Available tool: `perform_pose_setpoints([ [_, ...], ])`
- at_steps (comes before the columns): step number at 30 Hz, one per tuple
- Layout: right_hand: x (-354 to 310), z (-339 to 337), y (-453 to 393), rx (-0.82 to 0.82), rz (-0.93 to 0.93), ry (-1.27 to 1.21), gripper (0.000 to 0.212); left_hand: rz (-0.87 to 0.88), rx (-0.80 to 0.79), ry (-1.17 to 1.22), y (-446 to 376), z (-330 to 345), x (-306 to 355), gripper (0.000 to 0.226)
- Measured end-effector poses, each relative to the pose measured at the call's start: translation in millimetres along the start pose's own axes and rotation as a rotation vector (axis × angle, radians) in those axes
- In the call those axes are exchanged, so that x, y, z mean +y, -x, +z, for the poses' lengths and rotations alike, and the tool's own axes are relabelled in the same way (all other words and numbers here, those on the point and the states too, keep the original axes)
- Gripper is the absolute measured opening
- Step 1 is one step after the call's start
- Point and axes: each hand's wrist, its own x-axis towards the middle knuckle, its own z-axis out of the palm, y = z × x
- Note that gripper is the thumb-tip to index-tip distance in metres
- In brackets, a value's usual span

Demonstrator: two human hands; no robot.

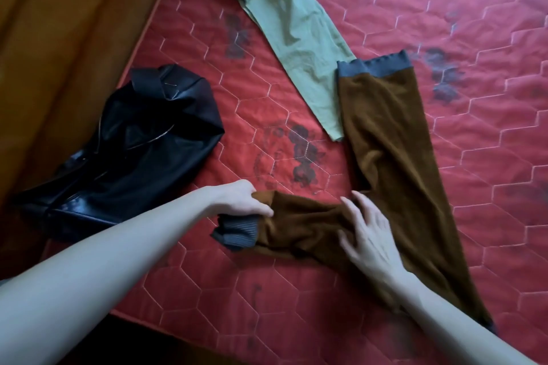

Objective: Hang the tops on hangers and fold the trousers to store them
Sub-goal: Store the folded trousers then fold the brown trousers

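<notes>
Brown trousers with grey ribbed cuffs lie on the red quilted bed. One leg runs up toward the middle, its cuff at the far end. The other leg is bent to the left near me. My left hand grips that leg just above its grey cuff. My right hand rests flat with spread fingers on the brown fabric where the two legs meet. A light green garment stretches from the top of the view down to the brown trousers. A black leather jacket lies crumpled at the bed's left edge.
Orange-brown curtain fabric hangs along the left side beyond the bed's edge. The quilt shows dark printed flower patches. Open quilt lies to the right of the trousers and in front of me.
</notes>
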Motion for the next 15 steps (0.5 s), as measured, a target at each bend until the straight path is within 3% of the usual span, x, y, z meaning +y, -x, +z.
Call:
perform_pose_setpoints([
  [5, -39, -10, -7, -0.194, -0.195, -0.351, 0.109, 0.130, -0.113, 0.279, -7, 28, 51, 0.041],
  [7, -46, -13, -3, -0.265, -0.160, -0.480, 0.122, 0.131, -0.153, 0.372, -12, 41, 65, 0.040],
  [9, -54, -15, 4, -0.290, -0.009, -0.695, 0.127, 0.132, -0.186, 0.483, -12, 56, 81, 0.038],
  [12, -50, -16, 13, -0.105, 0.176, -0.916, 0.105, 0.133, -0.206, 0.590, -18, 74, 100, 0.033],
  [15, -33, -25, 18, 0.128, 0.262, -0.994, 0.076, 0.245, -0.184, 0.671, -25, 90, 118, 0.025],
])
